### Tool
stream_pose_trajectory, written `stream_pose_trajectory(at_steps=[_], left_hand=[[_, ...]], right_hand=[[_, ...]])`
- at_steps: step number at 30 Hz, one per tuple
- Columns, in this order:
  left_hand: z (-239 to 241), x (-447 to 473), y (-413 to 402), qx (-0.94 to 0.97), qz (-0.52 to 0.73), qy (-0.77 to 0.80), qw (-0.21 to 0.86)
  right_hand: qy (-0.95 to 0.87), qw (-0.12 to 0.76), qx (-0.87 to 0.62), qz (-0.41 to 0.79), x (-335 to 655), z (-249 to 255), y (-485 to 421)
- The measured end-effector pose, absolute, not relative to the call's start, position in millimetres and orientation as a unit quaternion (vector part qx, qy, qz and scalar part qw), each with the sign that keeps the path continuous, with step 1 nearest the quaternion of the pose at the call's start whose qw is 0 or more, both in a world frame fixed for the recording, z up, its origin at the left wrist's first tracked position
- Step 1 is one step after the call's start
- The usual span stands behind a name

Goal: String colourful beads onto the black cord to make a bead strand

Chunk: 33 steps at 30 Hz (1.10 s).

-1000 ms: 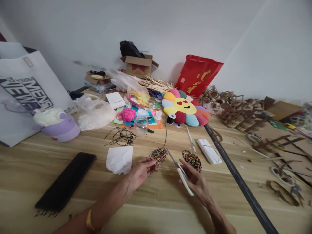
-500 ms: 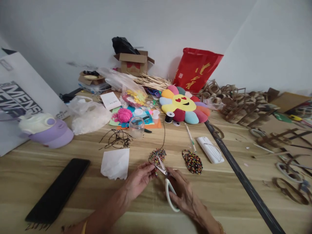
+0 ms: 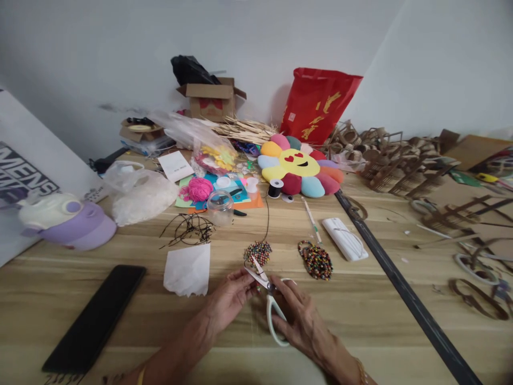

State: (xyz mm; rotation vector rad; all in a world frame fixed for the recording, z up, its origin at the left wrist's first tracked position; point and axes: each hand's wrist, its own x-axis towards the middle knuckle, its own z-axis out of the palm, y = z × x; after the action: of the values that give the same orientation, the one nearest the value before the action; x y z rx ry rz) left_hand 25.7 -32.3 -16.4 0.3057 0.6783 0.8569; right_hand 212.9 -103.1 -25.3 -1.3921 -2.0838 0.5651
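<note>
Fingers [image 3: 280, 291] angle scissors [image 3: 262, 279] up-left.

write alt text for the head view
Right hand holds white-handled scissors, blades open at a beaded piece that the left hand pinches on a wooden table. A second beaded piece, a flower cushion and craft clutter lie beyond.

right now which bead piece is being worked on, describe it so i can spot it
Start at the flower-shaped rainbow smiley cushion at the back of the wooden table and follow the thin black thread down from the black spool. It ends at the small multicoloured beaded piece, by the white-handled scissors. Its twin, the beaded piece to its right, lies away from both hands.
</note>
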Motion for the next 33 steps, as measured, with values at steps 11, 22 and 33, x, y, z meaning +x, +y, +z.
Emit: stream_pose_trajectory(at_steps=[11,22,33], left_hand=[[-18,25,-35,0.159,0.397,0.321,0.845],[-15,26,-35,0.171,0.401,0.32,0.841],[-18,25,-35,0.176,0.406,0.309,0.842]], right_hand=[[-0.787,0.291,-0.504,0.205,209,-20,-104],[-0.782,0.286,-0.501,0.236,208,-27,-106],[-0.774,0.303,-0.51,0.222,209,-39,-112]])
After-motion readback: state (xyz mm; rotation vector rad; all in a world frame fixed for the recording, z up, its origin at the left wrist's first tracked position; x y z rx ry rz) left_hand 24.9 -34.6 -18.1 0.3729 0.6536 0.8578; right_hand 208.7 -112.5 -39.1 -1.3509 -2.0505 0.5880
